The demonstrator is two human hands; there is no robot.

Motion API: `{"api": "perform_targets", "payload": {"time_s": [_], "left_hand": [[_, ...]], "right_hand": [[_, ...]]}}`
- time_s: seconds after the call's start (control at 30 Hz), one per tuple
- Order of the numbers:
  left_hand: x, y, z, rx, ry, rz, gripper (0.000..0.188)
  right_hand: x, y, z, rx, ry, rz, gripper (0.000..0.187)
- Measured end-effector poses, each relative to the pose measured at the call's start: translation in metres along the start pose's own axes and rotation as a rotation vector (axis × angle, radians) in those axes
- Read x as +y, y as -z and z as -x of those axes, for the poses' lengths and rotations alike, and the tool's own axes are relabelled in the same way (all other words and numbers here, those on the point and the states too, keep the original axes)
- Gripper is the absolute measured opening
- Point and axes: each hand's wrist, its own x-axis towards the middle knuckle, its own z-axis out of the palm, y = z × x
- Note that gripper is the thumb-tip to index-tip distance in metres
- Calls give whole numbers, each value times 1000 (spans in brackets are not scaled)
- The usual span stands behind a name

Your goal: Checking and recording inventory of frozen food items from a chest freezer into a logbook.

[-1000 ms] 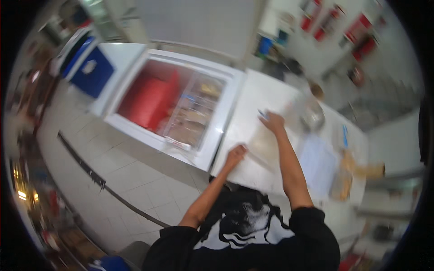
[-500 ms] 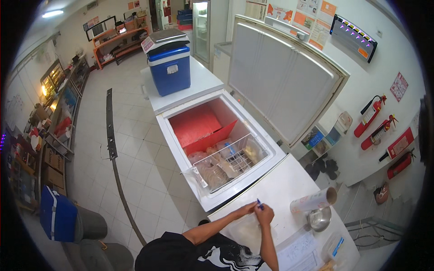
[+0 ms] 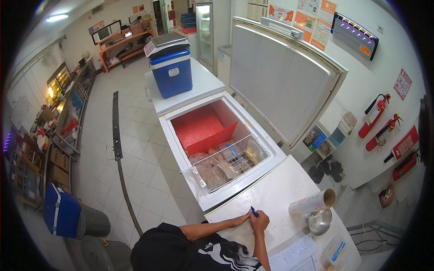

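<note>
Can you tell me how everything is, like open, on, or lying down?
Freezer: open
Freezer lid: raised
Ceiling light: on
Blue pen: held in the right hand
Roll: on its side
Metal bowl: right way up
Papers: flat, written on

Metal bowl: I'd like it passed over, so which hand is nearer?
Right. The right hand sits to the bowl's left, apart from it; the left hand is farther left.

Free tbl [image 3: 273, 185] ahead of hands [image 3: 260, 221], roll [image 3: 309, 203] & bowl [image 3: 322, 222] in way R
</note>
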Motion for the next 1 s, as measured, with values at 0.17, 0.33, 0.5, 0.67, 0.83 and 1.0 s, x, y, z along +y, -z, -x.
{"api": "perform_targets", "payload": {"time_s": [0.17, 0.33, 0.5, 0.67, 0.83, 1.0], "left_hand": [[-27, 12, -13, 25, 32, -124, 82], [-23, 16, -15, -81, 34, -91, 89], [-58, 23, -30, -67, 22, -25, 88], [-51, 28, -7, -63, -167, -653, 60], [-29, 29, -6, -13, -180, -558, 38], [19, 49, -8, 94, -243, -710, 40]], "right_hand": [[1, -5, -1, 53, 56, -90, 27], [0, 1, 3, 100, 103, -136, 24], [-15, 13, 10, 185, 212, -236, 32], [-31, 36, 15, 245, 325, -41, 44], [-46, 61, 21, 375, 544, -92, 51], [-89, 124, 17, 485, 633, -116, 47]]}}
